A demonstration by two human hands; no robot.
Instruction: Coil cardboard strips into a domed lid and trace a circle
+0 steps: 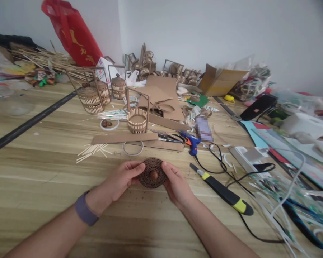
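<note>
Between my two hands is a round brown lid (148, 182) of coiled corrugated cardboard, with a brown wooden knob (153, 175) on it. My left hand (126, 176) pinches its left edge, thumb on top. On the right edge, my right hand (177, 182) grips it the same way. Beyond the lid lies a white ring (133, 153). Behind that, a small open basket (137, 125) with a tall handle stands beside flat cardboard strips (118, 138). Several thin pale sticks (93, 151) are scattered to the left of the strips.
A box cutter (223, 191) with its blade out lies right of my right hand. Behind it are a blue glue gun (192, 143) and its looping cord. Lidded baskets (90, 100) stand at back left. A power strip (247, 161), pliers (301, 222) and plastic bags crowd the right.
</note>
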